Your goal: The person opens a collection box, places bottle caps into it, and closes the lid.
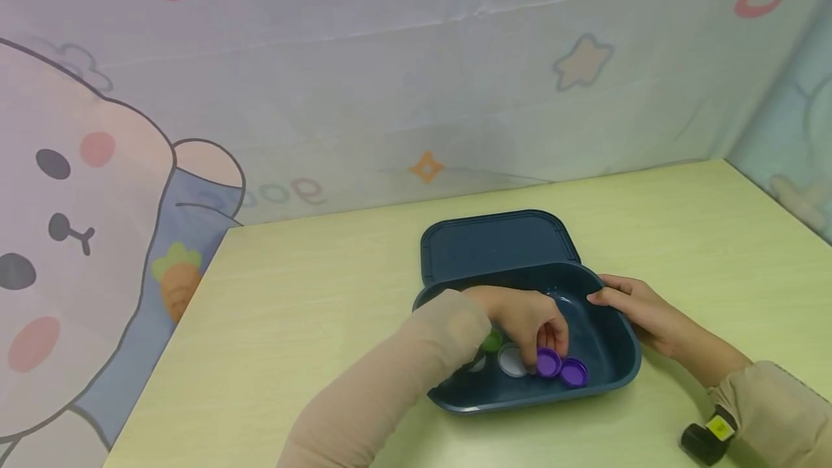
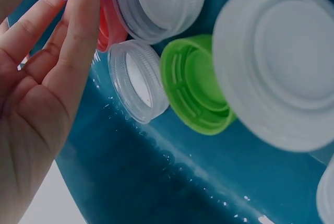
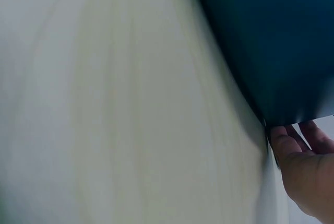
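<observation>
A dark blue plastic box [image 1: 604,352] sits on the table, holding several bottle caps. My left hand [image 1: 526,315] reaches down into it and pinches a purple bottle cap [image 1: 548,363] between thumb and fingers. Beside that one lies a second purple cap [image 1: 575,373]. In the left wrist view, a red cap [image 2: 108,20], a small clear cap [image 2: 136,80], a larger clear lid [image 2: 162,4], a green cap [image 2: 198,85] and a large white lid [image 2: 284,67] lie near the fingers. At the box's right end, my right hand [image 1: 643,313] grips the rim, thumb on top.
Just behind the box lies its dark blue lid [image 1: 497,244], flat on the pale yellow-green table [image 1: 312,323]. A printed cloth backdrop [image 1: 364,92] rises along the table's far edge. A black device with a yellow label [image 1: 719,427] is at the right wrist.
</observation>
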Action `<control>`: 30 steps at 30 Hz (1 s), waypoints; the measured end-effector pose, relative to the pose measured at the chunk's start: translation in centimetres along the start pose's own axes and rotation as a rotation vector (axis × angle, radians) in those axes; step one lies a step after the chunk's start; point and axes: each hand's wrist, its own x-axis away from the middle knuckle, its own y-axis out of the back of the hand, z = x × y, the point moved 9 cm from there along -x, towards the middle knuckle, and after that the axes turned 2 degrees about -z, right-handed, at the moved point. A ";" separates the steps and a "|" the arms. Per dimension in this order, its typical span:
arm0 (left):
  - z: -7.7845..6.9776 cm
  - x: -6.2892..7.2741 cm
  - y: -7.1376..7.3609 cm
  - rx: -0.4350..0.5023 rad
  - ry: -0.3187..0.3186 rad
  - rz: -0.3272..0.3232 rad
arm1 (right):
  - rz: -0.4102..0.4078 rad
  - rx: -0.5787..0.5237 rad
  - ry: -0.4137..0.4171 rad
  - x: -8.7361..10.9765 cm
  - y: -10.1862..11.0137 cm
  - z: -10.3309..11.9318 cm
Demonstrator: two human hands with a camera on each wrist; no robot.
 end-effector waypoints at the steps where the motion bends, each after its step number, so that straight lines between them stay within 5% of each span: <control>1: 0.0 0.0 0.0 -0.004 0.002 0.004 | 0.003 0.002 0.004 0.0 0.0 0.0; 30: 0.1 2.2 1.7 -0.037 -0.009 -0.070 | -0.012 0.010 -0.011 0.1 -0.1 0.0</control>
